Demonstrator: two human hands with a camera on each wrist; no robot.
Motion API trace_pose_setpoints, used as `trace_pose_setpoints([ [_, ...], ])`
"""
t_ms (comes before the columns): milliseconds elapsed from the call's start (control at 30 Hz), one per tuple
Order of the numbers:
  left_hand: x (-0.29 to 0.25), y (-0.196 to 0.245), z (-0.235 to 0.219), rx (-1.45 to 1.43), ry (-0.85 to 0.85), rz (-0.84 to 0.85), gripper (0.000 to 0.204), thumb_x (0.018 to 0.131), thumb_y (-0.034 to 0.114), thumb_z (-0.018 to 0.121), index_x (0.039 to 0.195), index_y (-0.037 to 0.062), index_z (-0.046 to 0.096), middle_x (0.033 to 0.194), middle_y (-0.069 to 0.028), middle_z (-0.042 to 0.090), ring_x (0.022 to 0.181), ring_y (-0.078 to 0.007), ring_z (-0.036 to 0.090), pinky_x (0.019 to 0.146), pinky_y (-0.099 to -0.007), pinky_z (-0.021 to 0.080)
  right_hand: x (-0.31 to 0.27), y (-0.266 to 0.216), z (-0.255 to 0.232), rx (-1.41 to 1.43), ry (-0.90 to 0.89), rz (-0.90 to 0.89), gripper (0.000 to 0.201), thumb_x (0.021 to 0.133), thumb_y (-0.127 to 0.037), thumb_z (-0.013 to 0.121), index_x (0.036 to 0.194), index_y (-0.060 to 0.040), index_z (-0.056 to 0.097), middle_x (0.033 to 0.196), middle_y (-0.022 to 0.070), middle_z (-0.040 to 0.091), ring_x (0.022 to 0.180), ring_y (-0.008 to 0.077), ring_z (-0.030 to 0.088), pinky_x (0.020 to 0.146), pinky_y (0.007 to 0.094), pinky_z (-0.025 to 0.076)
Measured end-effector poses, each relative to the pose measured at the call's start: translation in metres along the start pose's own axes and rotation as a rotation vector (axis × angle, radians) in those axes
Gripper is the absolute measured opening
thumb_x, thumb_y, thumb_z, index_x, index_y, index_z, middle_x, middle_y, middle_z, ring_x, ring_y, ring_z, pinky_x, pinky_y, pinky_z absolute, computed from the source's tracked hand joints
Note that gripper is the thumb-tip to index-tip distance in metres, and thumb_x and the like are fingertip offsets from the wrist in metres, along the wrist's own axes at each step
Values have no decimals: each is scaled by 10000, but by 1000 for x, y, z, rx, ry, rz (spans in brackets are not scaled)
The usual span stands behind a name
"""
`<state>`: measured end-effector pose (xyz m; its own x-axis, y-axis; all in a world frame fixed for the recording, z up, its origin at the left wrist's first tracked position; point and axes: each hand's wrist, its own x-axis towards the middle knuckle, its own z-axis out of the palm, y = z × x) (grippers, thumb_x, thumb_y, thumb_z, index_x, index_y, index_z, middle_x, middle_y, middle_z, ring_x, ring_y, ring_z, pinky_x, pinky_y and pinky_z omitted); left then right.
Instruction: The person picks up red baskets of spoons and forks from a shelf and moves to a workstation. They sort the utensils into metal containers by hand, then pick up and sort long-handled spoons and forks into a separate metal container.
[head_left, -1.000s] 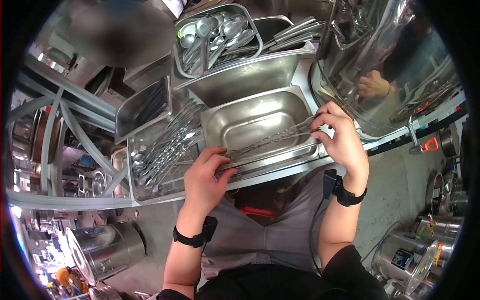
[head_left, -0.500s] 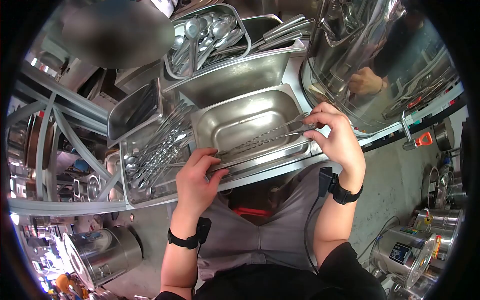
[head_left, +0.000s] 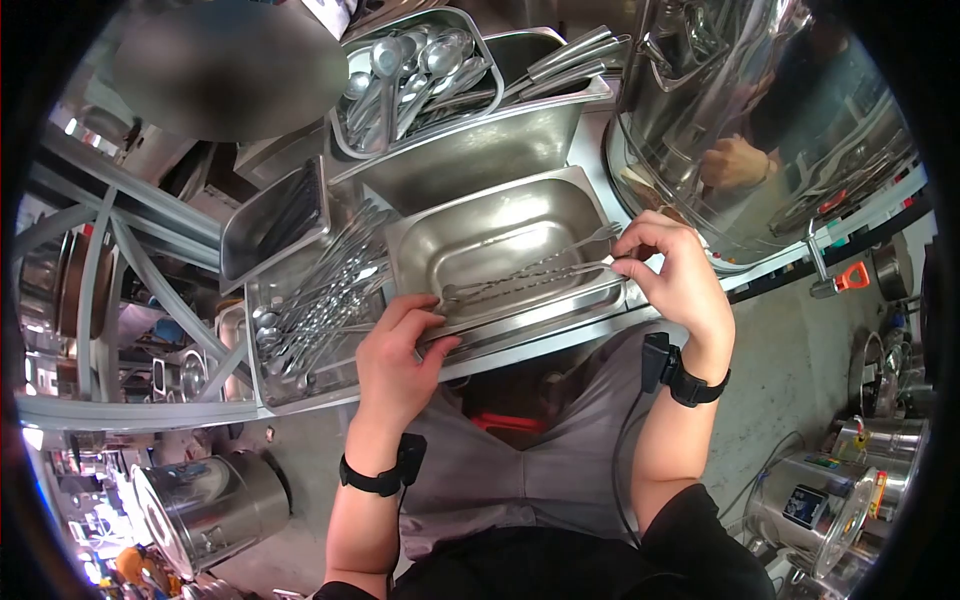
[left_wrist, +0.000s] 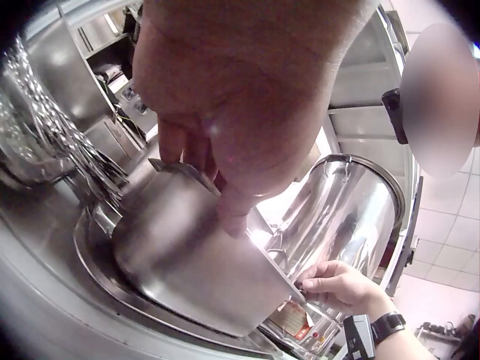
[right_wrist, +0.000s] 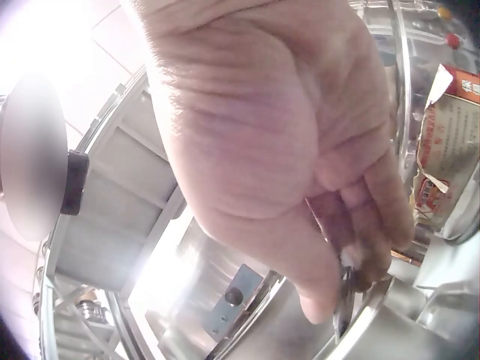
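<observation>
Several metal utensils with twisted handles [head_left: 520, 275] lie across the shallow steel pan [head_left: 415, 250]. My right hand [head_left: 680, 275] pinches the end of one at the pan's right rim; a fork's tines [head_left: 606, 232] rest just beyond those fingertips. In the right wrist view, metal [right_wrist: 343, 304] shows between the thumb and fingers of my right hand [right_wrist: 262, 142]. My left hand [head_left: 398, 365] grips the pan's front left corner, close to the utensils' rounded ends [head_left: 450, 292]. In the left wrist view, its fingers reach over the pan's rim, thumb against the outer wall [left_wrist: 195, 255].
Left of the pan, a tray holds many twisted-handle utensils [head_left: 330, 290]. Behind are a container of spoons [head_left: 387, 60], a deep pan [head_left: 490, 155] and long handles [head_left: 575, 65]. A large shiny pot [head_left: 740, 210] stands at the right. A small black-filled tray [head_left: 230, 245] sits back left.
The fork's tines now lie slightly apart from my right fingertips, and the utensils' rounded ends show more clearly beside my left fingers. My left hand keeps its place at the pan's corner.
</observation>
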<state>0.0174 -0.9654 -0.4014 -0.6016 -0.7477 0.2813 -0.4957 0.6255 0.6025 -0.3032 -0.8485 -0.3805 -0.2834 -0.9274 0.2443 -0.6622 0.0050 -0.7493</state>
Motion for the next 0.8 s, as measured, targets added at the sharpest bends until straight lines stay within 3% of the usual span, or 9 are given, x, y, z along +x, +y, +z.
trace_pose_setpoints([
  [167,0,-1,1,-32,-6,-16,265,766,-2,845,991,-11,707,1189,-125,718,983,-309,742,829,-356,614,-1,2,1,-36,8,-13,218,767,37,817,967,38,733,956,123,700,810,256,690,753,360,540],
  [467,0,1,0,-39,-7,-25,257,765,4,847,981,-10,708,1184,-127,720,989,-312,743,828,-358,616,1,-3,1,-78,18,28,238,777,40,804,1005,15,743,967,113,671,923,276,662,803,375,512],
  [800,1,3,-1,-9,-1,-16,254,764,27,852,975,0,714,1179,-117,724,1000,-324,738,825,-370,608,7,8,7,14,122,-39,181,811,3,803,991,2,778,916,93,665,795,241,636,709,349,495],
])
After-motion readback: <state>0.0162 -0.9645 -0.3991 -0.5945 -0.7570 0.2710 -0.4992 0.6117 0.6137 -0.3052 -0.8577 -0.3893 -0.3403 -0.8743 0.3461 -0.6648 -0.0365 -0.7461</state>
